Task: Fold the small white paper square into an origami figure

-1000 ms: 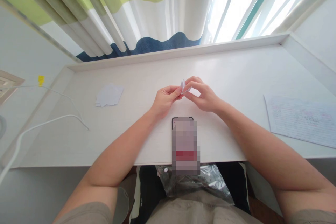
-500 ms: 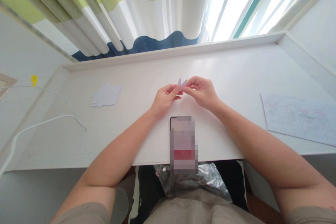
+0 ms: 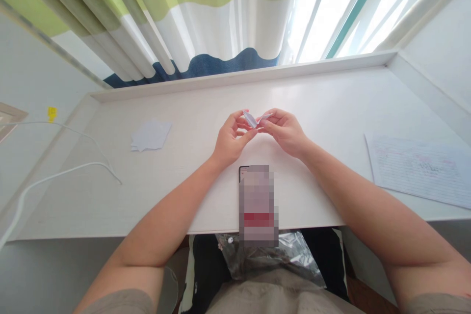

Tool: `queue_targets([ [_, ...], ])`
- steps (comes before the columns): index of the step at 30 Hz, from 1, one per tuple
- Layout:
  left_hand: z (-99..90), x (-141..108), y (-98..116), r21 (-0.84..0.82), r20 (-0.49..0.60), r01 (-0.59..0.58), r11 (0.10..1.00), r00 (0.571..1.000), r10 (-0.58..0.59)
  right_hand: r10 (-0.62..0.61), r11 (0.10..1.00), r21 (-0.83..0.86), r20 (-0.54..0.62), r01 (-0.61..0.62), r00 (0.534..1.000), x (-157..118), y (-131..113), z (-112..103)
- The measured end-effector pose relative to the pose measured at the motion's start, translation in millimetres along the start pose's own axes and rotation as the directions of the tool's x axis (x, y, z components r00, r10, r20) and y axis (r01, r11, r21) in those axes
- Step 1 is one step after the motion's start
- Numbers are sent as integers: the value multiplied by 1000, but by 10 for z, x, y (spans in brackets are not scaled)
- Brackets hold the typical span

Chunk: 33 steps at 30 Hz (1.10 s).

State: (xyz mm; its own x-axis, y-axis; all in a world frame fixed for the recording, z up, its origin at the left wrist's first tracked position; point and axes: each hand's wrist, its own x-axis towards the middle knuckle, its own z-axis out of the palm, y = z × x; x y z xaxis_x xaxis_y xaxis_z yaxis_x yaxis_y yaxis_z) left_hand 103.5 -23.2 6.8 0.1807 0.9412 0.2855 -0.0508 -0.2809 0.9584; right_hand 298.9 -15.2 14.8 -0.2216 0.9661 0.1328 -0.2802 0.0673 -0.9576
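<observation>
A small folded white paper (image 3: 250, 119) is held up between both hands above the middle of the white desk. My left hand (image 3: 232, 139) grips its left side, with the thumb low and the fingers behind. On the right side, my right hand (image 3: 285, 131) pinches a flap of the same paper between thumb and fingers. The paper is spread into a V, its left part tilted open. Its finer folds are too small to make out.
A phone with a blurred screen (image 3: 256, 206) lies below the hands at the desk's (image 3: 191, 206) front edge. Paper sheets (image 3: 151, 136) lie left, a written notebook (image 3: 419, 167) right. A white cable (image 3: 69, 169) crosses the left side. Clear plastic (image 3: 294, 255) covers the lap.
The paper's flaps have spread wider apart. My left hand has opened its grip somewhat, its fingers moving up and away from the thumb. The view has shifted slightly.
</observation>
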Motion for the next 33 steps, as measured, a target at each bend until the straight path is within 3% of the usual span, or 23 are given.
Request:
queue_targets([
  [9, -21, -12, 81, 197, -51, -5, 980, 999, 16, 9, 988, -156, 45, -2, 999, -64, -82, 37],
  [13, -6, -39, 136, 236, -63, -8, 972, 998, 23, -70, 989, -128, -1, 69, 998, -61, -105, 47],
  [18, -1, -51, 155, 269, -47, -70, 961, 995, 86, -133, 966, -230, -34, 121, 991, -40, -87, 38],
  [22, -6, -40, 150, 228, -13, -61, 972, 998, 66, -117, 974, -199, -37, 108, 992, -30, -62, 28],
  [28, 7, -26, 119, 117, -31, 44, 992, 999, -40, -95, 985, -148, -31, 90, 995, -41, -74, 52],
  [33, 1, -21, 124, 19, -21, 81, 997, 997, -81, -41, 990, -130, 42, 47, 998, -66, -113, 62],
])
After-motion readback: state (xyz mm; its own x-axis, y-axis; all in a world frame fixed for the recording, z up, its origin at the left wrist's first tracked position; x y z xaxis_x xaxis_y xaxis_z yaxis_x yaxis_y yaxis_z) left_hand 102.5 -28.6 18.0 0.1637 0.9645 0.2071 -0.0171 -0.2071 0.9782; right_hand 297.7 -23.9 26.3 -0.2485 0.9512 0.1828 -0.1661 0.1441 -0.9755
